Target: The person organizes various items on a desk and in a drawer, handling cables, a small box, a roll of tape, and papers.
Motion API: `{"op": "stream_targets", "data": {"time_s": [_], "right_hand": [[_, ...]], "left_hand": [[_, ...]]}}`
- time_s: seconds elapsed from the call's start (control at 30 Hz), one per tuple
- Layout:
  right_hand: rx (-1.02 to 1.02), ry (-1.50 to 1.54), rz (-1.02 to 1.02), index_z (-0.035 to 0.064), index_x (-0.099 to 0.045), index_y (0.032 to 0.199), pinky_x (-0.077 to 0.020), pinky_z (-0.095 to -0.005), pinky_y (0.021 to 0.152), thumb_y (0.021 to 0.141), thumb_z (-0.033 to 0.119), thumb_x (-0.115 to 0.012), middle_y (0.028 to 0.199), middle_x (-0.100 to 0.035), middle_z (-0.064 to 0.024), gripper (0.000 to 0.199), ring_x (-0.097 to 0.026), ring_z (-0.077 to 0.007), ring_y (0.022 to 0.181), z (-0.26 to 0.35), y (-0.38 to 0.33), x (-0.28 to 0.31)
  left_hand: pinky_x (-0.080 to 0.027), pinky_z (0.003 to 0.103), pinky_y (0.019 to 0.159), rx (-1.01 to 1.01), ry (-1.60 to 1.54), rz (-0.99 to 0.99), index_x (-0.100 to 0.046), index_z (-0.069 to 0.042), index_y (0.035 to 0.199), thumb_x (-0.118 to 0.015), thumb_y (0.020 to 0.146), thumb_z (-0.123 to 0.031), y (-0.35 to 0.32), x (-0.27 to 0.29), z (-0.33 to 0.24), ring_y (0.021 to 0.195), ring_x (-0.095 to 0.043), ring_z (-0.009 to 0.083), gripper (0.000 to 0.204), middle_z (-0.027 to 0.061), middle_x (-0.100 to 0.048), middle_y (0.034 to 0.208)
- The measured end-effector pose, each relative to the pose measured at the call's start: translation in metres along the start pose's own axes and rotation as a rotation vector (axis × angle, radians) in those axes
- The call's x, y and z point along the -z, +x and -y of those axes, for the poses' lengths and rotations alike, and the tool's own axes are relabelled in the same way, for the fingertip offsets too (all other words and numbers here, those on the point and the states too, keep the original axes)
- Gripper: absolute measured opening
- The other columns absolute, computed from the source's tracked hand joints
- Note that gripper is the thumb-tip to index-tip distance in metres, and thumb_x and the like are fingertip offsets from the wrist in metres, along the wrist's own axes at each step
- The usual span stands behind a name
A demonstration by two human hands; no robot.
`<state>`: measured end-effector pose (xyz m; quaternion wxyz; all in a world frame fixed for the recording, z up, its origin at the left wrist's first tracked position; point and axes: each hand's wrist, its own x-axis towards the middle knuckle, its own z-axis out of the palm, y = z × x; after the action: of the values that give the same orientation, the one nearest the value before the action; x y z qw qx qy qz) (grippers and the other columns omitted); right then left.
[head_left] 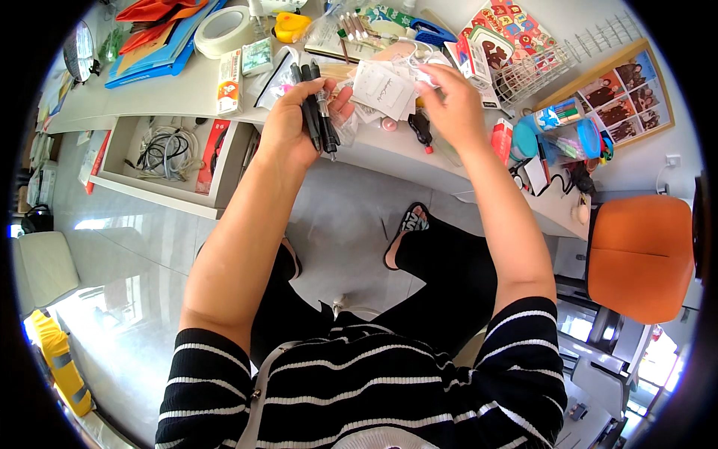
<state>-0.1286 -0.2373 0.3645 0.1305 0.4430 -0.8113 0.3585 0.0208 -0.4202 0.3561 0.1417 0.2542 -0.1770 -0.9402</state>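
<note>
My left hand [288, 123] is closed round several black pens [318, 112], held tips down above the desk's front edge. My right hand [455, 105] is over the desk with its fingers curled, at the right edge of a pile of white paper cards [383, 90]. A white cord [420, 54] runs close to its fingertips. What its fingers grip, if anything, is hidden. Just below that hand lies a small black object with a red end [421, 132].
An open drawer [217, 176] of coiled cables juts out at the left. Tape [223, 31], blue folders [161, 63] and a yellow tape dispenser [292, 27] crowd the back left. A wire basket [523, 78], pen holders [572, 138] and an orange chair [639, 258] are at the right.
</note>
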Motion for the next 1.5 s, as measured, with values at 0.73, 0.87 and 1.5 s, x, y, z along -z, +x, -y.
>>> {"op": "stream_targets", "data": {"time_s": [0.73, 0.87, 1.5], "right_hand": [[-1.180, -0.312, 0.872, 0.0002, -0.063, 0.101, -0.0470, -0.0398, 0.087, 0.074, 0.038, -0.072, 0.108, -0.062, -0.0188, 0.047, -0.058, -0.0337, 0.102, -0.125, -0.343, -0.228], [-1.199, -0.220, 0.887, 0.0015, -0.064, 0.096, -0.0480, -0.0404, 0.084, 0.074, 0.031, -0.068, 0.101, -0.064, -0.0184, 0.037, -0.060, -0.0337, 0.098, -0.129, -0.353, -0.241], [-0.375, 0.974, -0.232, -0.0011, -0.055, 0.084, -0.0370, -0.0194, 0.054, 0.088, 0.006, -0.051, 0.070, -0.053, -0.0011, 0.009, -0.045, -0.0053, 0.060, 0.102, -0.063, -0.039]], "left_hand": [[-0.049, 0.049, 0.090, -0.101, 0.022, 0.006, -0.052, -0.002, 0.111, -0.056, 0.084, -0.011, -0.017, 0.001, -0.010, 0.108, -0.056, 0.0339, 0.029, 0.0105, -0.060, 0.098], [-0.048, 0.048, 0.091, -0.114, 0.049, 0.011, -0.051, -0.002, 0.107, -0.059, 0.082, -0.009, -0.018, 0.003, -0.011, 0.106, -0.056, 0.0339, 0.028, 0.0101, -0.059, 0.098], [-0.037, 0.056, 0.101, -0.024, -0.180, 0.382, -0.056, 0.001, 0.090, -0.054, 0.079, -0.009, -0.045, 0.005, -0.010, 0.121, -0.046, 0.0373, 0.015, 0.0103, -0.062, 0.091]]}}
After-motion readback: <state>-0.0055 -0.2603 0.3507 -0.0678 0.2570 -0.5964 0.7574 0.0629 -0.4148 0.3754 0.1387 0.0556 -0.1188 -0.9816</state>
